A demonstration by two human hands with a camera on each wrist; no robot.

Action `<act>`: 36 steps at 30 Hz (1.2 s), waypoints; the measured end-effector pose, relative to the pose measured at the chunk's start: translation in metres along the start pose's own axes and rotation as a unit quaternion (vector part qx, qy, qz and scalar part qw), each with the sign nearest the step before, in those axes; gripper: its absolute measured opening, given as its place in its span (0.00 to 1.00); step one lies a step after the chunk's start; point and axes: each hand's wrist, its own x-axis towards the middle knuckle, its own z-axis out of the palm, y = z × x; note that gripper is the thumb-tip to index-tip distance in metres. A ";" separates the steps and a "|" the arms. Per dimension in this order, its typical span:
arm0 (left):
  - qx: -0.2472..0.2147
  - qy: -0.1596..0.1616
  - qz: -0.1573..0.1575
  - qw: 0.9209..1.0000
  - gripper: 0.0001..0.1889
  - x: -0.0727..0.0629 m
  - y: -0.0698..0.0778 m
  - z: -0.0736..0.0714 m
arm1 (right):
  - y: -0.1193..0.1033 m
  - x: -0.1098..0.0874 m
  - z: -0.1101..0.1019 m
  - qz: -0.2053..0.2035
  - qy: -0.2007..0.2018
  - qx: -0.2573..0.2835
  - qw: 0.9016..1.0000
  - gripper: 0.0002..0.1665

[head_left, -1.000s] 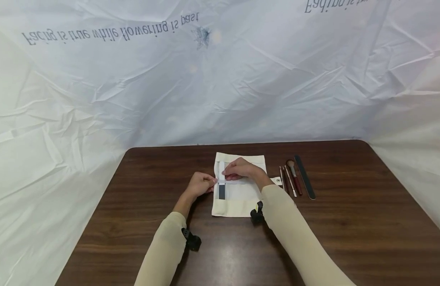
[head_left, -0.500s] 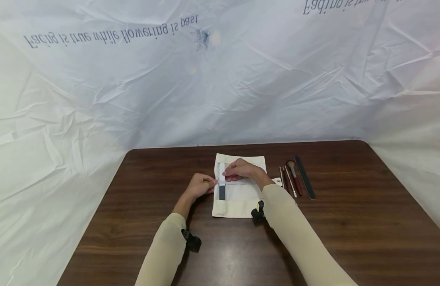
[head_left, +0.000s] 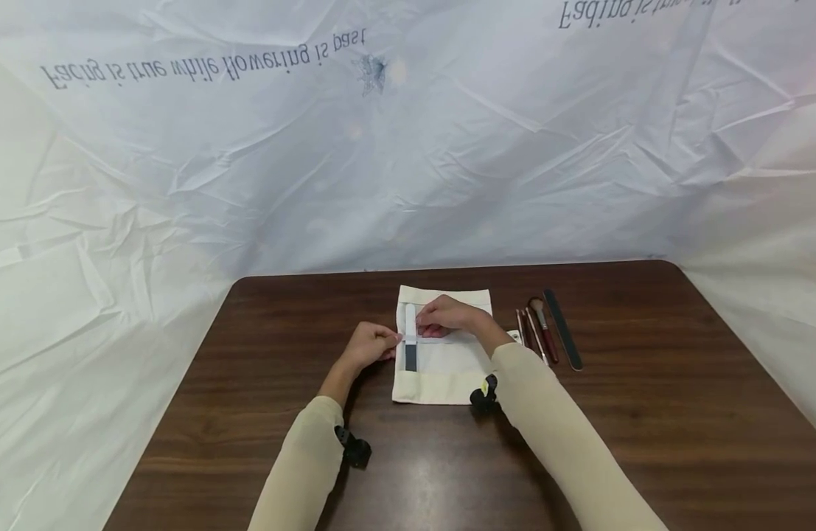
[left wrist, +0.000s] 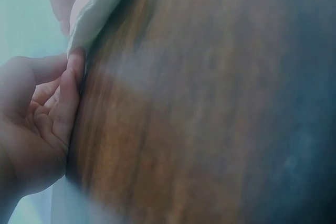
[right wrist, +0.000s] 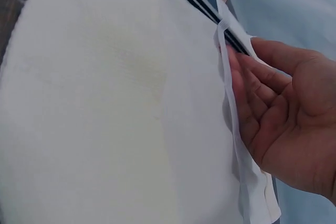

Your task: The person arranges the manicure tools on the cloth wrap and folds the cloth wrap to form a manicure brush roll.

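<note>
A cream cloth tool roll (head_left: 441,387) lies spread out on the table, with a thin white elastic band (right wrist: 228,82) across it. Under the band, near the left edge, is a flat nail file (head_left: 410,358), pale at its far part and dark at its near part. My left hand (head_left: 371,343) pinches the roll's left edge, its thumb and finger meeting at the cloth (left wrist: 97,11) in the left wrist view. My right hand (head_left: 447,313) is over the roll. In the right wrist view its thumb and forefinger pinch the file's end, with other fingers beside the band.
Right of the roll lie a brush (head_left: 543,324) with a dark red handle, several slim tools (head_left: 532,335) and a long black nail file (head_left: 562,328). A snap tab (head_left: 514,335) sticks out from the roll's right side. White sheeting (head_left: 408,147) hangs behind the brown table (head_left: 215,413).
The fingertips of my right hand have shifted slightly right, toward the file's edge. My left hand stays at the roll's left edge, and the file lies nearly where it was.
</note>
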 end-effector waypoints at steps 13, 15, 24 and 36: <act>0.004 0.015 0.010 1.000 0.10 -0.005 0.003 0.001 | 0.016 -0.045 -0.039 -0.071 0.027 -0.061 0.995 0.23; 0.004 0.019 0.009 1.000 0.10 -0.007 0.002 0.000 | 0.022 -0.055 -0.049 -0.083 0.035 -0.059 0.994 0.25; -0.040 0.043 -0.004 0.998 0.09 -0.007 0.002 0.002 | 0.045 -0.100 -0.093 -0.079 0.133 -0.047 0.987 0.25; 0.048 0.083 0.108 0.990 0.07 -0.013 0.020 0.017 | 0.071 -0.135 -0.129 -0.045 0.215 -0.047 0.974 0.27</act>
